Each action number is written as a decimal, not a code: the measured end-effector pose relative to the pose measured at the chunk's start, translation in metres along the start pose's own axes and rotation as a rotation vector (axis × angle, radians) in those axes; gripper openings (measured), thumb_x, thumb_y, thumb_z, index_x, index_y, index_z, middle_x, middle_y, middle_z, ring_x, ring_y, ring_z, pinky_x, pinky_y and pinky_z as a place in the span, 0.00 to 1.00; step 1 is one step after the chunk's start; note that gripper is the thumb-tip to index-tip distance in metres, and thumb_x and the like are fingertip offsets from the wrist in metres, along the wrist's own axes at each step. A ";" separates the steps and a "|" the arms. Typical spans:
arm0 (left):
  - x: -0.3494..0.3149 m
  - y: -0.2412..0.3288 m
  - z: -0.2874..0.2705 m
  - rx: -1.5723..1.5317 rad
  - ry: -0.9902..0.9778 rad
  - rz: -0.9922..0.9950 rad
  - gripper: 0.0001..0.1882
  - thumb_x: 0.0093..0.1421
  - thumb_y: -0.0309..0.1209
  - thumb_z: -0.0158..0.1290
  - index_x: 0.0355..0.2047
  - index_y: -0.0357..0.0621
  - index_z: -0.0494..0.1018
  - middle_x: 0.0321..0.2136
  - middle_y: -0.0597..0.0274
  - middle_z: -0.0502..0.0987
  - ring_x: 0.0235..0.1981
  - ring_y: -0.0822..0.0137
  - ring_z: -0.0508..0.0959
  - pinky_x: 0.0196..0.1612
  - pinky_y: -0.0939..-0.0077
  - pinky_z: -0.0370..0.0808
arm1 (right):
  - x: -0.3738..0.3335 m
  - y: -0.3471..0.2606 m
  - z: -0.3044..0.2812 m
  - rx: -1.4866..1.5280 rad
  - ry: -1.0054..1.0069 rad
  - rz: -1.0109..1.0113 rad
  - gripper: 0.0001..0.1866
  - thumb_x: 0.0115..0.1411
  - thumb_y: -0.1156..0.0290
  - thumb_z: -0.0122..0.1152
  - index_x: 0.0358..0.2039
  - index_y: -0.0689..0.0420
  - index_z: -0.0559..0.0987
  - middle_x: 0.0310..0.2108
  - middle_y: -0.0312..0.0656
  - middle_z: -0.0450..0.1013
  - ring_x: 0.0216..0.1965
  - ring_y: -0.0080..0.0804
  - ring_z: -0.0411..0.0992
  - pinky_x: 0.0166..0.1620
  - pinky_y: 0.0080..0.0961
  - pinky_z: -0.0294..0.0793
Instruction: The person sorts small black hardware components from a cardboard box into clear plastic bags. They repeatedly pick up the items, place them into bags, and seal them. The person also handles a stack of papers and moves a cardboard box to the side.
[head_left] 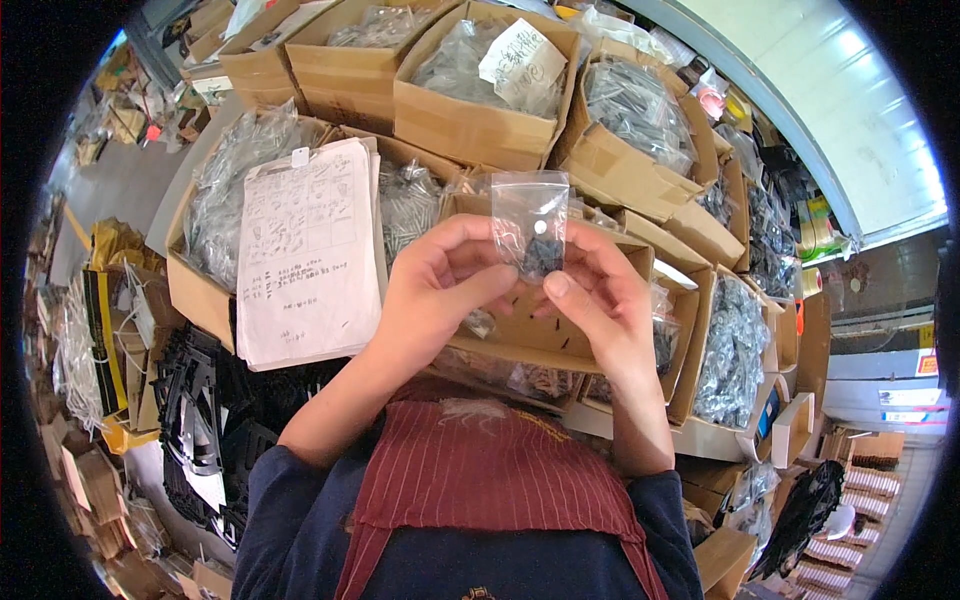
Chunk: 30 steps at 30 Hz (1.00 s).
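Observation:
Between both hands I hold up a small clear zip bag with dark little parts gathered at its bottom and a round white spot on its front. My left hand pinches the bag's lower left side, thumb in front and fingers behind. On the lower right side, my right hand grips it the same way. The seal strip runs along the top edge and looks closed. Below the hands lies an open cardboard box with a few small dark pieces on its bottom.
A stack of handwritten sheets leans on a box at the left. Cardboard boxes full of bagged parts stand around the far side. At the right, a box holds many clear bags. Black plastic frames lie at the lower left.

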<state>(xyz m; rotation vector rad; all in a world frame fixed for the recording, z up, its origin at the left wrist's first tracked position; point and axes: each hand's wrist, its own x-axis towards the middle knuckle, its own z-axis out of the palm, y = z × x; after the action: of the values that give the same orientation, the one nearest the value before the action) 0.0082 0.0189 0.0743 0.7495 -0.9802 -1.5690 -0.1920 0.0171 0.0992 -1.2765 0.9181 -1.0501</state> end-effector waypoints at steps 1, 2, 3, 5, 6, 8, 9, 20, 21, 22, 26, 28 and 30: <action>-0.001 0.002 0.000 -0.001 -0.005 -0.007 0.16 0.64 0.18 0.54 0.52 0.35 0.73 0.40 0.58 0.81 0.39 0.71 0.81 0.39 0.77 0.80 | 0.002 0.003 -0.002 0.017 -0.011 -0.012 0.23 0.66 0.79 0.60 0.61 0.63 0.71 0.47 0.42 0.77 0.44 0.24 0.77 0.45 0.23 0.79; -0.002 0.004 0.000 -0.003 -0.009 -0.013 0.16 0.64 0.18 0.54 0.52 0.35 0.72 0.41 0.58 0.82 0.40 0.70 0.81 0.39 0.77 0.80 | 0.003 0.007 -0.005 0.034 -0.022 -0.023 0.23 0.66 0.79 0.60 0.61 0.63 0.71 0.47 0.42 0.77 0.43 0.25 0.77 0.44 0.24 0.80; -0.002 0.006 0.001 -0.004 -0.014 -0.020 0.16 0.64 0.18 0.54 0.52 0.34 0.72 0.41 0.57 0.82 0.40 0.70 0.82 0.39 0.77 0.80 | 0.004 0.008 -0.007 0.051 -0.032 -0.034 0.22 0.66 0.79 0.60 0.61 0.63 0.71 0.47 0.43 0.77 0.43 0.26 0.77 0.44 0.25 0.80; -0.003 0.007 -0.001 -0.016 -0.034 -0.042 0.17 0.64 0.19 0.54 0.54 0.35 0.72 0.42 0.56 0.81 0.41 0.67 0.82 0.40 0.74 0.80 | 0.005 0.008 -0.007 0.104 -0.030 -0.022 0.22 0.66 0.78 0.60 0.60 0.64 0.71 0.46 0.43 0.78 0.42 0.27 0.78 0.45 0.25 0.79; -0.003 0.007 -0.001 -0.022 -0.045 -0.053 0.17 0.65 0.20 0.54 0.54 0.35 0.72 0.42 0.55 0.81 0.41 0.65 0.82 0.40 0.73 0.80 | 0.005 0.009 -0.007 0.130 -0.028 -0.016 0.22 0.66 0.78 0.60 0.60 0.64 0.72 0.46 0.43 0.78 0.42 0.27 0.78 0.45 0.25 0.79; -0.003 0.010 -0.001 -0.006 -0.059 -0.045 0.18 0.65 0.20 0.55 0.55 0.35 0.72 0.43 0.55 0.81 0.41 0.66 0.82 0.40 0.73 0.80 | 0.004 0.013 -0.008 0.110 -0.012 -0.021 0.21 0.66 0.78 0.60 0.59 0.64 0.72 0.46 0.43 0.78 0.43 0.27 0.78 0.46 0.25 0.79; -0.004 0.010 0.000 0.002 -0.067 -0.041 0.18 0.64 0.20 0.55 0.55 0.36 0.71 0.43 0.55 0.81 0.42 0.66 0.82 0.40 0.72 0.80 | 0.003 0.015 -0.008 0.100 -0.003 -0.024 0.21 0.66 0.79 0.60 0.59 0.65 0.72 0.47 0.43 0.78 0.44 0.28 0.78 0.47 0.25 0.78; -0.001 0.000 -0.001 0.071 -0.048 -0.032 0.15 0.64 0.24 0.59 0.50 0.38 0.71 0.40 0.59 0.79 0.38 0.68 0.79 0.38 0.74 0.79 | -0.004 0.010 0.002 0.104 -0.052 -0.018 0.22 0.66 0.81 0.58 0.60 0.63 0.71 0.48 0.44 0.77 0.45 0.29 0.78 0.51 0.27 0.79; -0.001 0.001 -0.001 0.073 -0.048 -0.040 0.15 0.64 0.24 0.59 0.50 0.38 0.71 0.40 0.59 0.79 0.38 0.68 0.80 0.37 0.74 0.79 | -0.005 0.011 0.001 0.100 -0.054 -0.017 0.22 0.66 0.81 0.57 0.60 0.63 0.70 0.48 0.45 0.77 0.45 0.29 0.78 0.51 0.27 0.79; -0.001 0.001 -0.001 0.066 -0.047 -0.039 0.15 0.64 0.24 0.58 0.50 0.37 0.72 0.40 0.59 0.79 0.37 0.68 0.80 0.37 0.74 0.79 | -0.004 0.011 0.001 0.097 -0.056 -0.017 0.22 0.66 0.81 0.57 0.60 0.63 0.70 0.47 0.45 0.77 0.45 0.30 0.78 0.51 0.28 0.79; -0.001 0.002 0.000 0.057 -0.038 -0.051 0.15 0.62 0.22 0.57 0.50 0.36 0.72 0.39 0.58 0.79 0.37 0.67 0.80 0.36 0.74 0.80 | -0.004 0.013 -0.001 0.125 -0.079 -0.019 0.21 0.66 0.80 0.57 0.60 0.62 0.70 0.46 0.45 0.77 0.43 0.29 0.78 0.50 0.27 0.79; -0.001 0.003 0.001 0.055 -0.048 -0.059 0.15 0.62 0.22 0.57 0.50 0.36 0.72 0.39 0.58 0.79 0.36 0.68 0.80 0.36 0.74 0.79 | -0.004 0.014 -0.002 0.122 -0.085 -0.025 0.21 0.66 0.80 0.58 0.60 0.62 0.70 0.46 0.44 0.77 0.43 0.28 0.78 0.50 0.27 0.79; -0.001 0.002 -0.001 0.046 -0.075 -0.062 0.15 0.62 0.21 0.57 0.50 0.36 0.72 0.40 0.60 0.80 0.36 0.70 0.80 0.36 0.75 0.78 | -0.006 0.013 0.001 0.126 -0.047 -0.025 0.19 0.66 0.79 0.58 0.57 0.64 0.71 0.45 0.45 0.77 0.42 0.30 0.78 0.48 0.28 0.79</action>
<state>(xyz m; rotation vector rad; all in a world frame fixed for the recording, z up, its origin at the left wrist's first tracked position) 0.0103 0.0191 0.0758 0.7636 -1.0596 -1.6431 -0.1916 0.0234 0.0857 -1.2052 0.7897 -1.0769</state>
